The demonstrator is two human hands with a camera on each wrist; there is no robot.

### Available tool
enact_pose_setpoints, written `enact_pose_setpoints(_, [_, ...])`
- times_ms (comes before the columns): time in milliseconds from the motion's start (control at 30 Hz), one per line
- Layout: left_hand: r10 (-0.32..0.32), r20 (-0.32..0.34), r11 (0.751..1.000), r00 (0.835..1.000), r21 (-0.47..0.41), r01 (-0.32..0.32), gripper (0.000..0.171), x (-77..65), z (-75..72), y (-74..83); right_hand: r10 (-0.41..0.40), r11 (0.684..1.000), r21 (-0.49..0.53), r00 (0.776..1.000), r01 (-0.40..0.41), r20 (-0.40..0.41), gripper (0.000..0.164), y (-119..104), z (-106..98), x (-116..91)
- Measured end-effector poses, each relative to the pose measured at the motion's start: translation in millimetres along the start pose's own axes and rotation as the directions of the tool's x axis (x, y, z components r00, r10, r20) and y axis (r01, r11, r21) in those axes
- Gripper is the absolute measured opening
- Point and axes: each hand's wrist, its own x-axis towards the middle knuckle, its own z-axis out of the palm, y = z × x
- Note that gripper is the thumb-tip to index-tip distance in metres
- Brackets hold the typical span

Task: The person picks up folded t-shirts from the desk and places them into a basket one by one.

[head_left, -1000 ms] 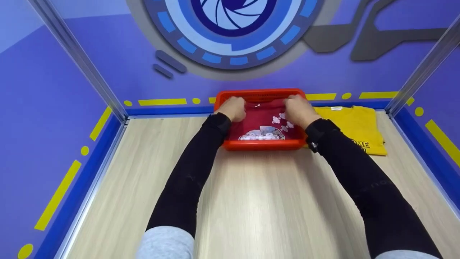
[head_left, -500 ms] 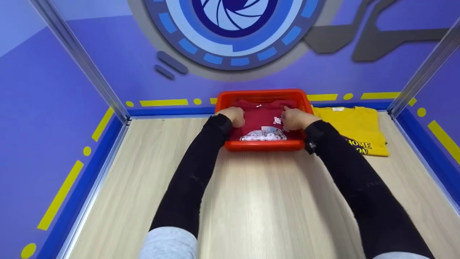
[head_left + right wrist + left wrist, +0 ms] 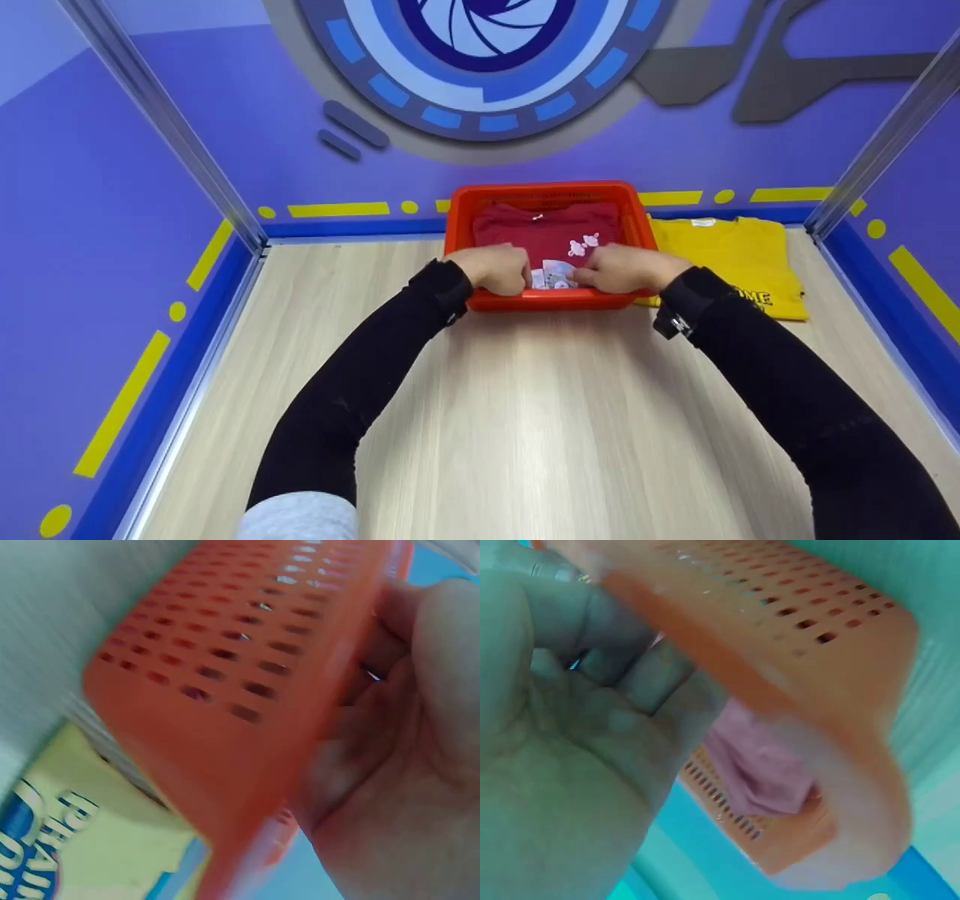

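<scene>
A folded dark red T-shirt (image 3: 517, 234) with white printed figures lies inside an orange-red plastic basket (image 3: 555, 302) against the back wall. Over the basket's front rim, my left hand (image 3: 495, 268) reaches in at the left, fingers down by the shirt's lower edge. My right hand (image 3: 624, 268) does likewise at the right, its fingers on the shirt's print. In the left wrist view the left hand's fingertips go behind the perforated basket wall (image 3: 840, 652). The right wrist view likewise shows the right hand's fingers partly hidden by the basket wall (image 3: 180, 742).
A folded yellow T-shirt (image 3: 731, 259) with dark lettering lies on the wooden tabletop (image 3: 525, 420), right of the basket. Blue-purple panels with yellow dashes border the table at the left, back (image 3: 390, 172) and right.
Both hands have moved from the upper part of the red T-shirt toward the basket's front rim, uncovering the shirt's shoulders. The basket and yellow T-shirt stay in place.
</scene>
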Motion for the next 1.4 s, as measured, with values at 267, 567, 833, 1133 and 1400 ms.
enact_pose_setpoints(267, [-0.03,0.005,0.993,1.0,-0.111,0.03,0.043,-2.3,5.9,-14.5,0.126,0.991,0.038,0.992,-0.127,0.021,0.071,2,6,-6])
enact_pose_setpoints(567, [-0.154,0.015,0.985,0.988,-0.083,0.155,0.079,-20.8,18.8,-22.2,0.219,0.973,0.065,0.975,-0.221,0.038,0.104,-1,15,-16])
enact_pose_setpoints(833, [-0.058,-0.235,0.998,0.97,-0.003,0.058,0.057,-30.0,30.6,-9.5,0.152,0.988,0.066,0.954,-0.139,-0.26,0.092,-7,28,-23])
enact_pose_setpoints(1133, [0.211,-0.59,0.961,0.78,-0.022,-0.277,0.025,-69.2,51.5,0.0,0.075,0.984,0.166,0.688,0.067,-0.722,0.037,16,40,-74])
enact_pose_setpoints(1400, [0.28,-0.394,0.953,0.876,0.002,-0.303,0.022,-74.9,103.4,-6.0,0.261,0.959,0.279,0.574,-0.059,-0.776,0.037,88,41,-97])
